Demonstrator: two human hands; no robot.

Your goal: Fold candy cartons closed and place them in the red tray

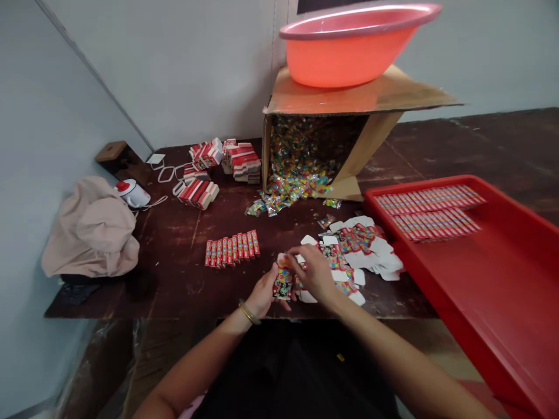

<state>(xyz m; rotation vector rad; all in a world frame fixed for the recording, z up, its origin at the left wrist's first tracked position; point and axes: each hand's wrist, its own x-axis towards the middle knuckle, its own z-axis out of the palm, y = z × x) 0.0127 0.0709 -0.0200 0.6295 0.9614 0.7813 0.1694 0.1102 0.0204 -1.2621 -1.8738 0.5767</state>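
Note:
My left hand (263, 291) grips a small printed candy box (283, 285) upright near the table's front edge. At the box's top, the fingers of my right hand (315, 270) are pinched together, and what they hold there is hidden. Beside and partly under my right hand lies a pile of flattened printed cartons with white flaps (371, 250). Left of my hands stands a row of filled-out small red boxes (232, 249). Small clear packets of colourful candy (290, 186) spill from a cardboard box (379, 142) lying on its side.
An orange-pink basin (345, 55) rests on the cardboard box. To the right, a large red tray (493, 285) holds two rows of small boxes (432, 212). Bundled flat cartons (242, 160), a white-and-red cup (132, 193), a wooden block (123, 162) and beige cloth (94, 233) lie left.

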